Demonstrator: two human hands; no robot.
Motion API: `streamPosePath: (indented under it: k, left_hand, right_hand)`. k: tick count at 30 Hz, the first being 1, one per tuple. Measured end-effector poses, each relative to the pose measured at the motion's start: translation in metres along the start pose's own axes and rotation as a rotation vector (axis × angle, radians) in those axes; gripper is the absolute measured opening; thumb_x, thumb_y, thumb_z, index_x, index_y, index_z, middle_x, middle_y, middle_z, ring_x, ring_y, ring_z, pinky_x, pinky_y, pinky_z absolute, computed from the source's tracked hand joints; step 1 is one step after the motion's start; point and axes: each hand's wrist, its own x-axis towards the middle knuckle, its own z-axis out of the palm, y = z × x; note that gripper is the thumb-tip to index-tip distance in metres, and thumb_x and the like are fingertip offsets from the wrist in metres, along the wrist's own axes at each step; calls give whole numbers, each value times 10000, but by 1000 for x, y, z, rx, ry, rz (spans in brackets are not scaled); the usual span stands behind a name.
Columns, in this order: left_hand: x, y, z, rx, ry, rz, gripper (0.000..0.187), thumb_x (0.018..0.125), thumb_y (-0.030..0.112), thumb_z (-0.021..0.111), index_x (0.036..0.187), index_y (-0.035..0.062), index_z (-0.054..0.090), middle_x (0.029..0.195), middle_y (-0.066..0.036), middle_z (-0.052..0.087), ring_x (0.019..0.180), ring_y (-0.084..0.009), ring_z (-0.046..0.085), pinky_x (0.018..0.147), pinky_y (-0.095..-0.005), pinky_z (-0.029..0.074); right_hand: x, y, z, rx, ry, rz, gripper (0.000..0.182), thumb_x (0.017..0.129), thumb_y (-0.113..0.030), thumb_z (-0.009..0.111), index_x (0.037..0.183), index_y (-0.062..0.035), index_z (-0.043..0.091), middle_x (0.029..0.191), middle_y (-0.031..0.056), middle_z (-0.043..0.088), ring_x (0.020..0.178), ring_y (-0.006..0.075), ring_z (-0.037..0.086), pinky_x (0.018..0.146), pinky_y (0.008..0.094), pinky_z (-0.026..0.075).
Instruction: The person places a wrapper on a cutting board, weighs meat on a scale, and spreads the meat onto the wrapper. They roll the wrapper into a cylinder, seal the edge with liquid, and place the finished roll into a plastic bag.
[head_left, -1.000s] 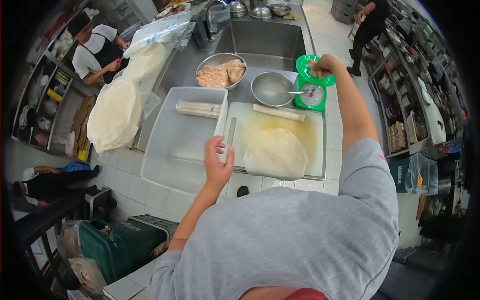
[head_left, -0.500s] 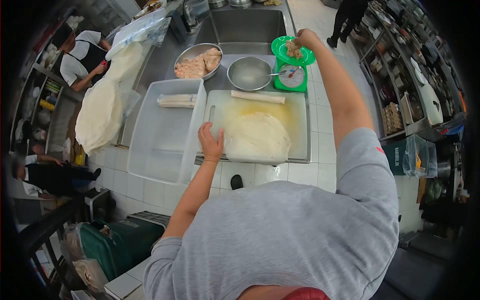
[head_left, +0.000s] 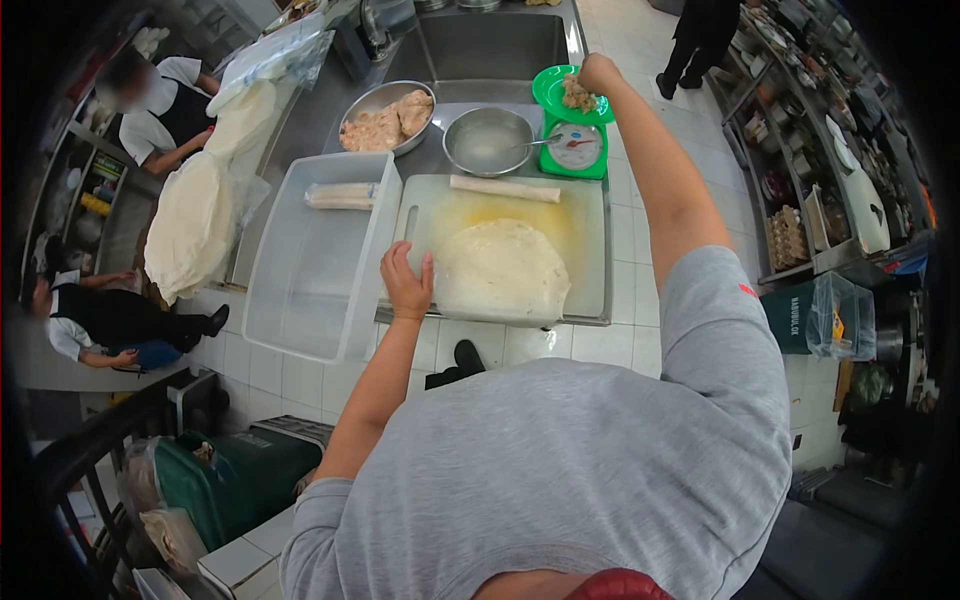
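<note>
Minced filling (head_left: 576, 94), a soft, sticky clump probably best pinched from above, sits on the green kitchen scale (head_left: 573, 125) under the right hand's (head_left: 600, 73) closed fingertips (left hand (head_left: 405, 283) flat, steadying the wrapper (head_left: 500, 270)).

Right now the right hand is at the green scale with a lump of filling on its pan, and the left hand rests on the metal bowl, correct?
Not quite. The head view shows the left hand on the cutting board beside the round wrapper, not the metal bowl. The right hand is at the green scale.
</note>
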Motion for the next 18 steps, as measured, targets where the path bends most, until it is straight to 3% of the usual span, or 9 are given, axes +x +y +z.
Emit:
streamPosePath:
  k: [2, 5, 7, 9, 11, 14, 18]
  left_hand:
    - [1, 0, 0, 3, 2, -1, 390, 870, 227, 621, 1142, -17, 483, 1139, -201, 507, 1063, -370, 469, 925, -449, 363]
    - [-1, -2, 0, 1, -7, -8, 385, 867, 219, 622, 1138, -18, 485, 1133, -201, 510, 1060, -368, 471, 921, -449, 365]
    - [1, -3, 0, 5, -9, -6, 384, 865, 216, 622, 1137, -19, 486, 1129, -199, 512, 1057, -366, 472, 918, -449, 366]
    - [1, -3, 0, 18, -9, -4, 382, 862, 212, 623, 1135, -20, 488, 1124, -197, 514, 1053, -364, 473, 915, -448, 367]
    - [0, -1, 1, -10, -1, -24, 380, 861, 209, 623, 1135, -17, 490, 1123, -194, 514, 1052, -363, 474, 914, -450, 367]
    - [1, 0, 0, -28, -8, -43, 372, 859, 206, 621, 1132, -13, 493, 1122, -192, 515, 1049, -364, 475, 912, -452, 368]
    - [1, 1, -1, 9, -31, -22, 356, 872, 186, 622, 1128, -22, 488, 1111, -199, 523, 1059, -360, 479, 933, -439, 374]
  right_hand:
    - [-4, 0, 0, -73, 153, -53, 281, 790, -233, 662, 883, 31, 686, 933, 235, 674, 864, 352, 668, 745, 418, 542]
    - [5, 7, -8, -134, 49, -54, 213, 779, -163, 651, 858, 33, 683, 923, 233, 675, 850, 344, 672, 750, 417, 544]
    - [4, 7, -22, -347, -70, -178, 193, 768, -135, 660, 832, 47, 674, 865, 229, 676, 815, 323, 682, 718, 399, 552]
    - [6, 10, -33, -192, -145, -140, 195, 757, -128, 683, 806, 59, 665, 799, 212, 670, 761, 294, 684, 677, 378, 557]
    - [6, 13, -39, 332, -174, 67, 225, 747, -143, 718, 778, 71, 654, 726, 182, 656, 689, 257, 677, 625, 353, 558]
    - [-25, 3, -61, 598, -183, 31, 206, 789, -156, 702, 803, 38, 633, 644, 72, 587, 542, 150, 568, 518, 272, 497]
    - [-28, 7, -61, 725, -153, -4, 273, 806, -230, 703, 790, 33, 628, 637, 74, 584, 514, 152, 547, 490, 281, 479]
